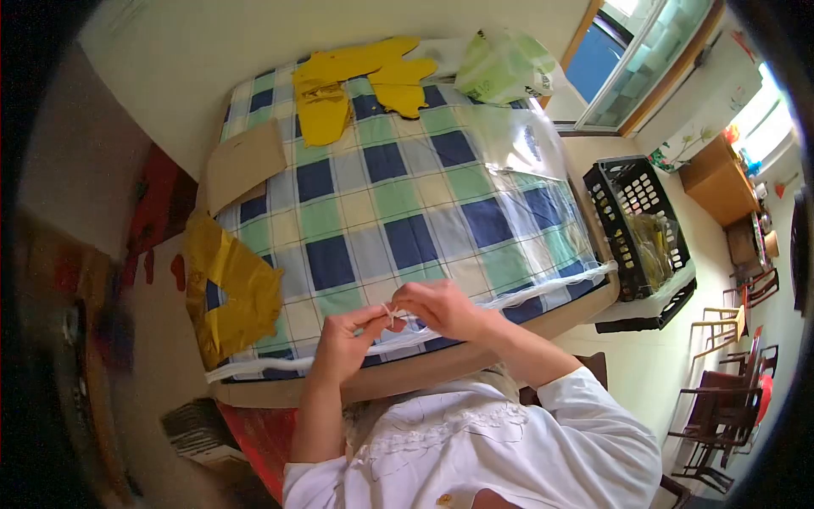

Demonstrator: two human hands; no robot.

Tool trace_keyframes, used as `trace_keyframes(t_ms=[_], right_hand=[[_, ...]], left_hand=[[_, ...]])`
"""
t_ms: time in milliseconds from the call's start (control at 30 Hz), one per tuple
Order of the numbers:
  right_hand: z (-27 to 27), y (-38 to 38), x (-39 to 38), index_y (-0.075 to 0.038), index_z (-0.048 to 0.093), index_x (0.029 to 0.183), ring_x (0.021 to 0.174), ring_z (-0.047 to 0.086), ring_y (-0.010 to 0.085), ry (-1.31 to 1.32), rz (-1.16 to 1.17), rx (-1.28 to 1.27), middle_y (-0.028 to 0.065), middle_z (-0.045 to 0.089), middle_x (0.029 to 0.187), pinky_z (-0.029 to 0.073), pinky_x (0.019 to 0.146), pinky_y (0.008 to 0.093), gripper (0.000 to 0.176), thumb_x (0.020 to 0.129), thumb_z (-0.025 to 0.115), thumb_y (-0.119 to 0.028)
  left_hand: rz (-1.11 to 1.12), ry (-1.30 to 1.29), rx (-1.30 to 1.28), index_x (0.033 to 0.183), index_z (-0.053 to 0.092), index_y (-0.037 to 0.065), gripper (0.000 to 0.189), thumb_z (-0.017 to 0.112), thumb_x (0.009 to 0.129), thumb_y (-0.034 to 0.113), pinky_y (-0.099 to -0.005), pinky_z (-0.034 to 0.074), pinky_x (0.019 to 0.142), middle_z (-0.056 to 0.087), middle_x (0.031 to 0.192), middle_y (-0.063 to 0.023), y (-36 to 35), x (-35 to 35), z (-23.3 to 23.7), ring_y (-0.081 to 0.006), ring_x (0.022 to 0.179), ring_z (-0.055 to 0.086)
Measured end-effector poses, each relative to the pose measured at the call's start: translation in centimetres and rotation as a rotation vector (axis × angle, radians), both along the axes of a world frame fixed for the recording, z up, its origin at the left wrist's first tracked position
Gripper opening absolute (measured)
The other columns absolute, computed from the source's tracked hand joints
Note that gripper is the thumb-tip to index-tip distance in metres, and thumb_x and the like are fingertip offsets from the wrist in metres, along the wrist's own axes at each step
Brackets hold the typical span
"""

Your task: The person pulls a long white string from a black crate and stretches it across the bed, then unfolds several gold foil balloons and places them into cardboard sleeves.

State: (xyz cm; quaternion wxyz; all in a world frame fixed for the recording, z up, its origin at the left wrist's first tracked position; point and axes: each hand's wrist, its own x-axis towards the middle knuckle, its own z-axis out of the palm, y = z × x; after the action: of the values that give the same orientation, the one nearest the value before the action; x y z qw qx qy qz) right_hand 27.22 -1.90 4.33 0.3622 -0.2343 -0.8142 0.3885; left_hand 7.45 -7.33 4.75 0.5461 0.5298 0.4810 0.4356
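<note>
At the near edge of a checked cloth [386, 157], my two hands are close together. My left hand [346, 338] is closed, with thumb and fingertips pinching a thin white strand [391, 316]. Opposite it, my right hand [445, 309] pinches the same strand, its fingers bent and thumb hidden in part. The strand looks looped or knotted between the fingertips, though it is too small to make out fully. Beneath the hands, a long white strip [543, 293] of bunched material runs along the table's near edge.
Yellow sheets [322, 72] lie at the back and a gold sheet [237, 293] at left, below brown cardboard [248, 165]. A green-and-white bag [504, 68] and clear plastic [517, 140] sit back right. Black crates [623, 182] stand right; chairs [721, 399] are beyond.
</note>
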Motion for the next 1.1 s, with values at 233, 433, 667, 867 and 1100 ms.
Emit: trace_keyframes(t_ms=[233,433,667,867,1100], right_hand=[[-2.5,0.5,0.1,-0.005,0.053,0.092,0.070,0.060,0.0347,-0.069,-0.039,0.048,0.0141,0.060,0.078,0.047,0.058,0.0398,0.006,0.086,0.055,-0.007],[-3.3,-1.2,-0.6,-0.005,0.052,0.091,0.069,0.059,0.0354,-0.175,0.092,0.037,0.0136,0.059,0.078,0.047,0.057,0.0397,0.007,0.086,0.055,-0.008],[-1.8,0.5,-0.1,-0.007,0.055,0.097,0.073,0.061,0.0361,-0.122,-0.090,-0.018,0.0151,0.062,0.083,0.049,0.060,0.0400,0.015,0.083,0.056,-0.003],[-0.9,0.4,-1.2,-0.007,0.054,0.098,0.071,0.061,0.0352,-0.091,-0.071,-0.043,0.0142,0.062,0.084,0.049,0.059,0.0412,0.011,0.087,0.054,-0.008],[-6.8,-0.6,0.3,-0.008,0.051,0.096,0.071,0.060,0.0368,-0.256,-0.101,-0.036,0.0147,0.062,0.080,0.049,0.059,0.0415,0.010,0.087,0.054,-0.009]], left_hand=[[-0.261,0.069,-0.143,0.091,0.067,-0.006,0.015,0.058,0.087,0.005,-0.0293,0.050,0.077,0.068,0.082,-0.0108,1.6,-1.4,-0.2,-0.0166,0.078,0.064],[0.192,-0.417,0.034,0.097,0.069,-0.002,0.018,0.059,0.088,0.011,-0.0287,0.049,0.082,0.069,0.092,-0.0129,2.4,-1.1,-1.2,-0.0152,0.087,0.064],[-0.253,-0.123,0.051,0.096,0.067,-0.003,0.014,0.058,0.088,0.004,-0.0286,0.049,0.084,0.070,0.094,-0.0109,0.5,-0.2,1.4,-0.0159,0.088,0.065],[0.017,0.167,0.062,0.094,0.067,-0.005,0.015,0.060,0.087,0.006,-0.0285,0.049,0.079,0.069,0.086,-0.0102,1.9,0.4,-0.1,-0.0146,0.082,0.064],[0.156,-0.634,0.196,0.087,0.067,-0.001,0.012,0.057,0.088,0.004,-0.0330,0.050,0.077,0.069,0.085,-0.0136,3.4,-1.9,-1.0,-0.0231,0.085,0.066]])
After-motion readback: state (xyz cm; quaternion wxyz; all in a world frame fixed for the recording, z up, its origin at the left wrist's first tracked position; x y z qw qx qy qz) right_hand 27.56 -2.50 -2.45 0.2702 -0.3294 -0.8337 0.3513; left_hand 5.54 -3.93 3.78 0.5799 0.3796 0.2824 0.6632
